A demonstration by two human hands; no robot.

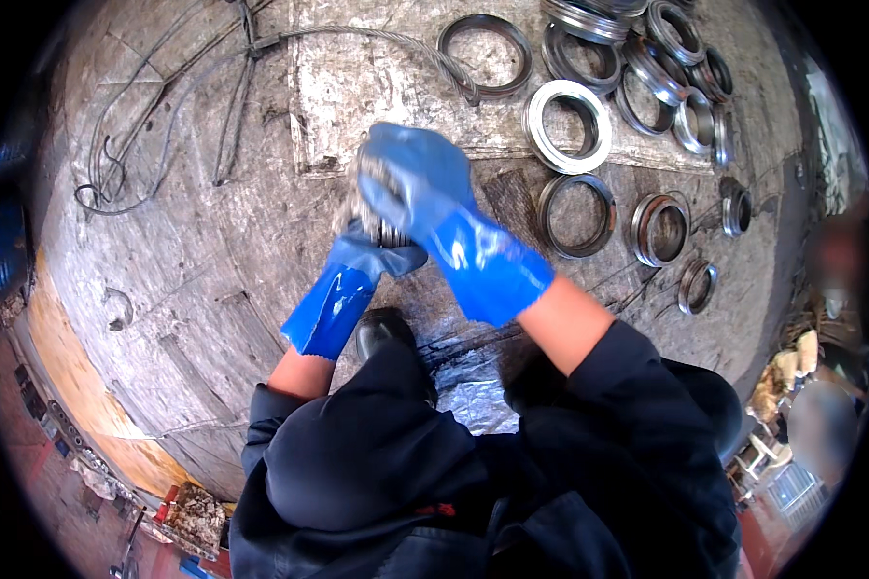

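Both my hands wear blue rubber gloves and work close together over the middle of the floor. My left hand (372, 253) is closed around a ridged metal piece (394, 234), of which only a small grooved part shows between the gloves. Just above it, my right hand (423, 179) is curled over the piece and pressed on a grey-beige, rag-like wad (350, 214), blurred by motion. The gloves hide most of the metal piece, so its full shape cannot be made out.
Several metal rings lie to the right, among them a bright silver ring (599, 126) and a darker ring (550, 217); more are piled at the far right. A steel cable (396, 39) runs across the stained floor covering (212, 280). My dark shoe (386, 331) stands below my hands.
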